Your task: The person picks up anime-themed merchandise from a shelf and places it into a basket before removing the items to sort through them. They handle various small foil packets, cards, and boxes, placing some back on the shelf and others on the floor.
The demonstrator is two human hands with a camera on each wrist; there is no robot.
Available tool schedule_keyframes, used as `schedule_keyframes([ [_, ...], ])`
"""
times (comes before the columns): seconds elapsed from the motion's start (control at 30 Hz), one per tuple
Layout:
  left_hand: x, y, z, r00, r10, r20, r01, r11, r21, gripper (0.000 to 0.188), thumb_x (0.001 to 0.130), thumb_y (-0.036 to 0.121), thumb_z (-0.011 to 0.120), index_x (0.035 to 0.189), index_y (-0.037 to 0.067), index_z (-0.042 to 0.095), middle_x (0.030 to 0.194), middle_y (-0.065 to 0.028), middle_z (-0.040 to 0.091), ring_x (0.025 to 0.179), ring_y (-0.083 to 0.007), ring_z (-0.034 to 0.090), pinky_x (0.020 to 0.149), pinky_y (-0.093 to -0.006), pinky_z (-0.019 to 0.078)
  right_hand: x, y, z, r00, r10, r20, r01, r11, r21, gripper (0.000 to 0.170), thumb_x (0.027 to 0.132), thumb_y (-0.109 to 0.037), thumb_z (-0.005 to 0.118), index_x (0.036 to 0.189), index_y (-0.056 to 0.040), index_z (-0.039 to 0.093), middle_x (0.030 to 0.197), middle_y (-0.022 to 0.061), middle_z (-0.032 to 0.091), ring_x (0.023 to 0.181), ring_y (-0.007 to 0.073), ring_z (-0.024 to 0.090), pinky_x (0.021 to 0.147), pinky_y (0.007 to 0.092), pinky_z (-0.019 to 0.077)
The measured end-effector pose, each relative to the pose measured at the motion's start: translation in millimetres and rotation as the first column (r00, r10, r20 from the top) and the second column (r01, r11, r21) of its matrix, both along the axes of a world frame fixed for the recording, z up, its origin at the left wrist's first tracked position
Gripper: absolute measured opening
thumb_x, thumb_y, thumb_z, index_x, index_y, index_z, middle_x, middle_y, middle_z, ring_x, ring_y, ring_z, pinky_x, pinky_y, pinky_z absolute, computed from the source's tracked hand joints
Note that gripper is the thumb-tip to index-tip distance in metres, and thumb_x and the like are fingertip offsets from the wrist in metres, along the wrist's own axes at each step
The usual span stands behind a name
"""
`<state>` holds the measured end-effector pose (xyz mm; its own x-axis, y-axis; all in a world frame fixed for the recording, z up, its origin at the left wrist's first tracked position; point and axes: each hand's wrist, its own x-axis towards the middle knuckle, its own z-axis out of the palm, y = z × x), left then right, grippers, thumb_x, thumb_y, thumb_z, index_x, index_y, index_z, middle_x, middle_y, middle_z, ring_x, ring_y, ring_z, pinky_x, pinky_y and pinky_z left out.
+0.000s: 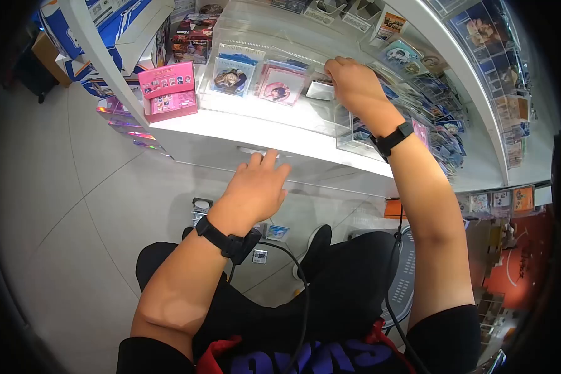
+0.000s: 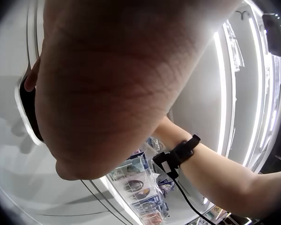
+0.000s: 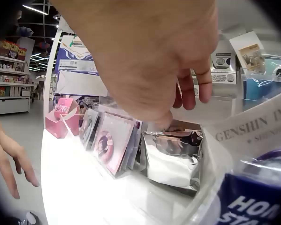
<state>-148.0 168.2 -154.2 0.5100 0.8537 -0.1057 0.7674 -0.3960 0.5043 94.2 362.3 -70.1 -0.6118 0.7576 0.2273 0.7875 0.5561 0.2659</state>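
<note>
My left hand (image 1: 255, 187) is at the front of the white cabinet, its fingertips by the recessed drawer handle (image 1: 250, 150). In the left wrist view a fingertip overlaps the handle's dark recess (image 2: 30, 110). The right wrist view shows the fingers of that hand spread and holding nothing. Over a clear acrylic tray (image 1: 321, 118) hangs my right hand (image 1: 355, 84), fingers loosely bent and pointing down. Its thumb is right at the top of the silver foil packets (image 3: 173, 159). Beside them, sleeved badge cards (image 3: 114, 143) stand upright in the same tray.
A pink box (image 1: 168, 93) sits at the shelf's left end, with blue-white boxes (image 1: 128, 34) behind the post. Many packaged badges (image 1: 439, 115) crowd the right side. Small packets (image 1: 276, 232) lie on the floor near the shoe (image 1: 318, 246). Cables run from both wrist straps.
</note>
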Motion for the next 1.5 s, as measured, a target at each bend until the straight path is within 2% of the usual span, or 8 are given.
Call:
schedule_keyframes([
  [0.23,0.8,1.2,3.2,0.998,-0.013,-0.055,0.010,0.999,-0.049,0.050,0.098,0.029,0.075,0.144,0.013,0.062,0.158,-0.0186,0.048,0.141,-0.0388,0.051,0.111,-0.0556,0.0500,-2.4,-13.3,8.5,1.000,0.013,0.000,-0.013,0.999,-0.052,0.045,0.099,-0.018,0.066,0.144,-0.0211,0.062,0.109,0.0160,0.069,0.105,0.0369,0.071,0.084,0.0491,0.0593],
  [0.43,0.9,0.4,-0.9,0.999,-0.012,-0.044,0.011,1.000,-0.028,0.050,0.097,0.029,0.076,0.143,0.013,0.063,0.155,-0.0186,0.050,0.138,-0.0390,0.053,0.109,-0.0552,0.0511,-4.1,-11.8,8.6,1.000,0.016,-0.002,-0.016,0.999,0.032,0.042,0.087,-0.016,0.082,0.124,-0.0134,0.064,0.118,0.0096,0.060,0.116,0.0326,0.062,0.098,0.0466,0.0507],
  [0.6,0.1,-1.1,-3.1,1.000,-0.007,-0.020,0.007,1.000,-0.014,0.051,0.097,0.029,0.076,0.143,0.013,0.063,0.151,-0.0179,0.052,0.136,-0.0386,0.054,0.109,-0.0556,0.0509,-3.7,-11.3,16.3,0.997,0.071,-0.028,-0.072,0.997,-0.038,0.038,0.085,-0.011,0.082,0.118,-0.0136,0.062,0.116,0.0075,0.060,0.116,0.0337,0.060,0.097,0.0473,0.0516],
  [0.83,-0.4,-0.3,0.9,0.998,-0.022,-0.052,0.019,0.998,-0.062,0.050,0.098,0.030,0.075,0.144,0.014,0.062,0.148,-0.0157,0.055,0.137,-0.0373,0.053,0.111,-0.0551,0.0495,-13.9,-7.8,33.5,0.991,-0.104,0.087,0.120,0.970,-0.212,0.028,0.094,-0.015,0.077,0.120,-0.0135,0.066,0.119,0.0092,0.066,0.106,0.0357,0.071,0.088,0.0476,0.0573],
  [1.0,0.0,-0.8,2.1,0.997,-0.012,-0.077,0.003,0.994,-0.112,0.048,0.100,0.032,0.073,0.143,0.013,0.063,0.149,-0.0166,0.056,0.138,-0.0384,0.052,0.111,-0.0551,0.0489,-16.8,-2.7,32.6,0.997,-0.046,0.060,0.058,0.974,-0.218,0.025,0.096,-0.015,0.076,0.121,-0.0128,0.075,0.119,0.0112,0.067,0.104,0.0367,0.071,0.088,0.0480,0.0577],
  [1.2,-0.6,0.6,3.4,0.995,-0.016,-0.099,0.003,0.991,-0.134,0.047,0.101,0.033,0.072,0.143,0.013,0.064,0.145,-0.0150,0.057,0.135,-0.0370,0.054,0.111,-0.0529,0.0487,-17.9,-7.0,9.8,0.998,0.026,-0.049,-0.032,0.992,-0.123,0.023,0.096,-0.009,0.076,0.118,-0.0088,0.073,0.126,0.0146,0.061,0.099,0.0366,0.073,0.083,0.0477,0.0591],
  [1.33,-0.8,-0.8,2.6,0.994,-0.020,-0.104,0.005,0.990,-0.141,0.048,0.101,0.033,0.071,0.145,0.013,0.062,0.144,-0.0147,0.057,0.135,-0.0374,0.053,0.112,-0.0531,0.0484,-15.3,-5.3,5.3,0.999,0.024,-0.036,-0.026,0.998,-0.054,0.016,0.093,0.002,0.062,0.107,-0.0039,0.068,0.125,0.0199,0.057,0.090,0.0421,0.072,0.078,0.0523,0.0603],
  [1.5,0.2,-0.9,-1.3,0.994,-0.019,-0.109,0.006,0.992,-0.126,0.048,0.101,0.033,0.071,0.144,0.014,0.063,0.142,-0.0149,0.058,0.134,-0.0375,0.055,0.111,-0.0528,0.0490,-15.6,-4.9,5.3,0.999,0.049,-0.009,-0.049,0.999,0.019,0.020,0.086,0.004,0.066,0.105,-0.0024,0.071,0.121,0.0176,0.057,0.107,0.0387,0.068,0.084,0.0477,0.0632],
])
